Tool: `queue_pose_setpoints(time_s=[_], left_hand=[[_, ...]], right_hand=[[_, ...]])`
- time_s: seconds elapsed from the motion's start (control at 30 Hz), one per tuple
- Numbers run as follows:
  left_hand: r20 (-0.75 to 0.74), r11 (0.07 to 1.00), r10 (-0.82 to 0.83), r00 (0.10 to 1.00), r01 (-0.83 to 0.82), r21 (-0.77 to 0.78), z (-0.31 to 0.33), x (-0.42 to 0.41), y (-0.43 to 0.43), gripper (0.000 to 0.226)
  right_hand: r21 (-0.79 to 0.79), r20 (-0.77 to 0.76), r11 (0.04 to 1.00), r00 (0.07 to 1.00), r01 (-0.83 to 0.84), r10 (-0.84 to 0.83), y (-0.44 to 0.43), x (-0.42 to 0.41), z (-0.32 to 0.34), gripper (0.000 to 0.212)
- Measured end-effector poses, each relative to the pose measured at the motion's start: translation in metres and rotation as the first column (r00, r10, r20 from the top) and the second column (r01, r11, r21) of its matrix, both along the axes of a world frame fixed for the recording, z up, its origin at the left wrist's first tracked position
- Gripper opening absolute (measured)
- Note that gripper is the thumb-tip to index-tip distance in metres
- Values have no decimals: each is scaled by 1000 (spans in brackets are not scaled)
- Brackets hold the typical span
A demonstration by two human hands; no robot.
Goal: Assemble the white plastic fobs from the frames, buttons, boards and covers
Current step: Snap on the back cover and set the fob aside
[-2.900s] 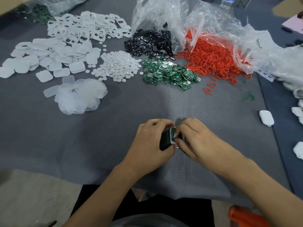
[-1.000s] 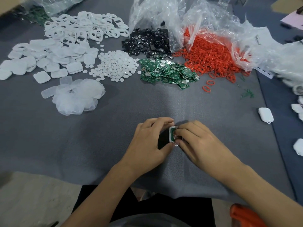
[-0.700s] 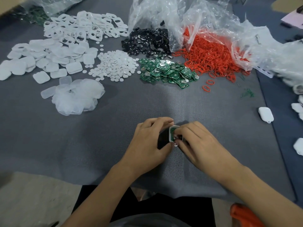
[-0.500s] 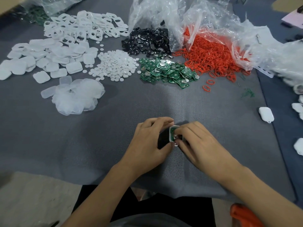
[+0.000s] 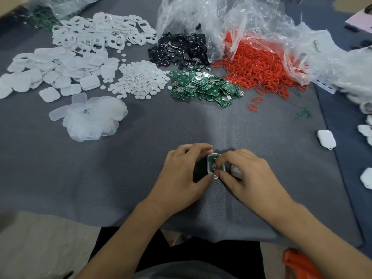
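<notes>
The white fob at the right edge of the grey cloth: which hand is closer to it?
Right. The right hand is left of the white fob and nearer the person, not touching it; the left hand lies farther left, beyond the part-built fob both hands hold.

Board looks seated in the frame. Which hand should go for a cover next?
Left, probably. The cover pile lies far left, on the side of the left hand; the right hand would have to cross over the fob, which its fingertips pinch.
</notes>
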State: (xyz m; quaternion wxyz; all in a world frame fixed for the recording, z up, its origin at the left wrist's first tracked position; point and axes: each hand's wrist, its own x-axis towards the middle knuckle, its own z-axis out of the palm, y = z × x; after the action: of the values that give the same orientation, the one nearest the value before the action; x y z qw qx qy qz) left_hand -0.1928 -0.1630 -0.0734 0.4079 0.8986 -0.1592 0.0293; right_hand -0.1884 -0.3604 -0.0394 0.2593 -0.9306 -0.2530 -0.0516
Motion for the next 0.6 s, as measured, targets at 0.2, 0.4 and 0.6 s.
queue_pose_setpoints(time_s=[0.2,0.4,0.6], left_hand=[[-6,1000,-3,1000,3,-3,-1,0,0,53],[-10,1000,-3,1000,3,-3,0,0,0,54],[-15,1000,-3,1000,3,6,0,0,0,53]], right_hand=[[33,-23,998,998,62,-61,2,1,2,21],[23,-10,999,999,31,-30,2,-1,2,22],[27,-14,999,999,35,-35,3,-1,3,21]])
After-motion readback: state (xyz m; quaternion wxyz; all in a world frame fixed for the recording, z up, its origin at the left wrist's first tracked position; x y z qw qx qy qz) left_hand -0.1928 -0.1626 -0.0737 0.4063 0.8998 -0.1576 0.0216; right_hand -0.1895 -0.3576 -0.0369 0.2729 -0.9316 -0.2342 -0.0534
